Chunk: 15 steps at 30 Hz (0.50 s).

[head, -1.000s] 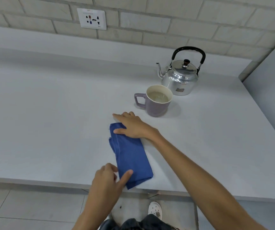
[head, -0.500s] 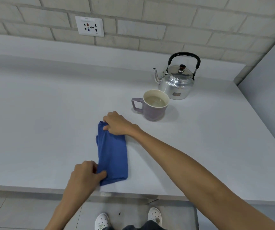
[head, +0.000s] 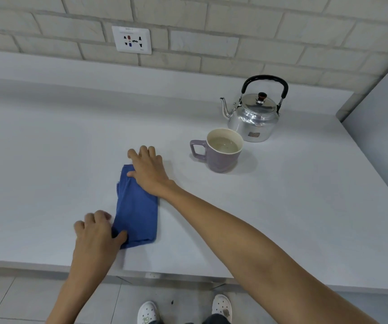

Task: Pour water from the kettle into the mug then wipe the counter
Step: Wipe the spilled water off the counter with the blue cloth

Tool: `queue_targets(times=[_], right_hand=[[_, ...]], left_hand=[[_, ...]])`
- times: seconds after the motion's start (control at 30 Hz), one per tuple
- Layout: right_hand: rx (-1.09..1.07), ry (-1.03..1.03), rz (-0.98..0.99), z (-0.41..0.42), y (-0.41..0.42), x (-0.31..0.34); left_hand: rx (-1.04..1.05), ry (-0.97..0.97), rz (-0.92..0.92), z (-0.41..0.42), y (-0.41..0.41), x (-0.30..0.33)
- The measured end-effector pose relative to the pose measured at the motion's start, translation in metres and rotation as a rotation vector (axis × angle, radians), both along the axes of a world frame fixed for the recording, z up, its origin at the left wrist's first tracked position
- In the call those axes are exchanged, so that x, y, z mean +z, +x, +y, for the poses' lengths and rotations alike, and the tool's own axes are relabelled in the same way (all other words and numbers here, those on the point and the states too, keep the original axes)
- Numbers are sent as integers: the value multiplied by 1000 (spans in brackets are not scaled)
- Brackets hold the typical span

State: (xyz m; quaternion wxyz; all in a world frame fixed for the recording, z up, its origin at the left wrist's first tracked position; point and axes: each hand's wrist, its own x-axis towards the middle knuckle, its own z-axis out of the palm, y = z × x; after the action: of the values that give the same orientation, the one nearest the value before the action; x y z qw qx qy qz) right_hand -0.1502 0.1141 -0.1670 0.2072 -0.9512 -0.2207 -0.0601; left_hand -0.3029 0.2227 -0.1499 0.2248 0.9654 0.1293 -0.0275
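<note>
So the blue cloth (head: 136, 213) is folded into a long strip on the grey counter (head: 48, 160), long axis running from near the front edge away toward the wall, tipped just a bit to the left at the far end. Right hand (head: 149, 170) lies flat and open, palm down on the far end, fingers spread past the cloth onto the counter. Left hand (head: 95, 235) is at the near left corner, thumb pressing on the cloth, fingers curled loosely beside it on the counter, not really gripping.

Off to the right of the right hand, well apart, sits the purple mug (head: 221, 150), full of water, handle pointing left. Just behind it is the metal kettle (head: 252, 118), upright, spout pointing left, black handle up.
</note>
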Motion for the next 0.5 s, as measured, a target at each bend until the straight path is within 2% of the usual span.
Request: queue_targets(times=[0.1,0.17,0.23,0.27,0.37,0.5], right_hand=[[3,133,-13,-4,-10,11],[75,146,171,-9,-20,11],[106,0,415,-15,-26,5],[107,-72,478,-17,-29,2],[73,-129,492,-15,-35,-7],[17,-235,448,-9,-36,-14]], left_hand=[[-57,59,-188,-20,-6,-4],[-142,41,-188,-37,-7,-8],[-255,118,-123,-48,-10,-22],[-294,170,-104,-49,-11,-28],[-373,251,-85,-41,-12,-40],[-439,255,-64,-30,-11,-41]])
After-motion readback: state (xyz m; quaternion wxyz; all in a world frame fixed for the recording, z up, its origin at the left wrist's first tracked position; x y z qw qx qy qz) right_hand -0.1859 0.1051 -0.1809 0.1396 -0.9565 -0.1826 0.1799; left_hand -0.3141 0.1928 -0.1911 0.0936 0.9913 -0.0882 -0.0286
